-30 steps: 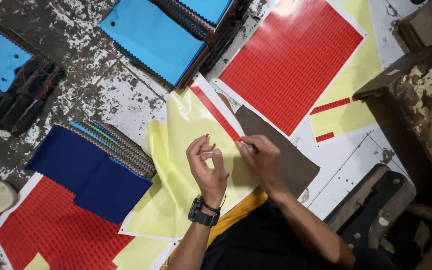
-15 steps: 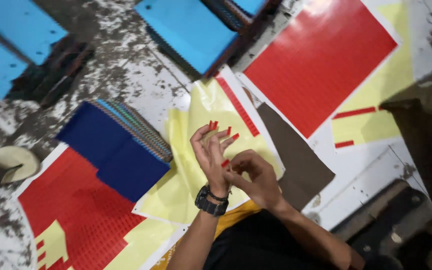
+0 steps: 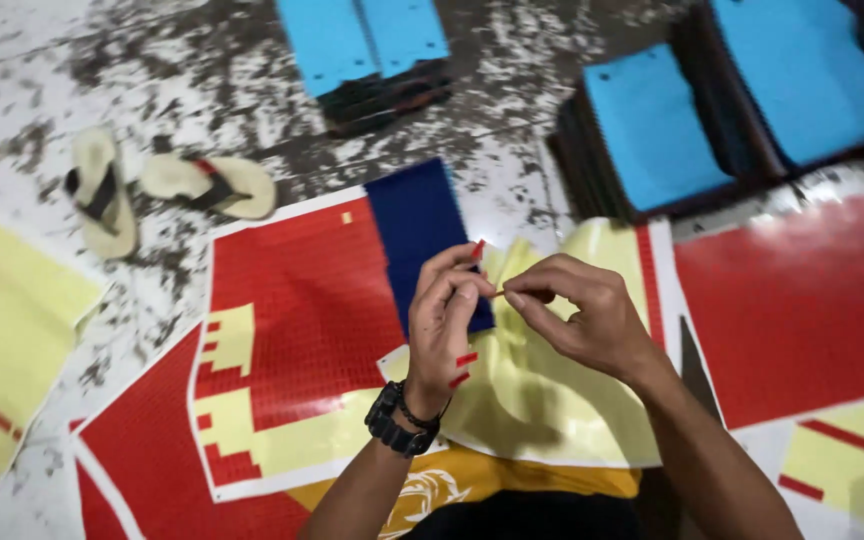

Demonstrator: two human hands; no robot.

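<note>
your left hand (image 3: 442,325), raised since a moment ago, carries small red stickers (image 3: 465,360); your right hand (image 3: 582,315) pinches one at its 9 o'clock; peeling looks under way.

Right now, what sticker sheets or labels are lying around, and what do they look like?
Red sticker sheet: floor, left of the hands; rectangular, yellow backing where stickers are gone.
Emptied yellow sheet: beneath the hands.
Red sheet: right side.
Small red stickers: stuck on the left hand.
</note>
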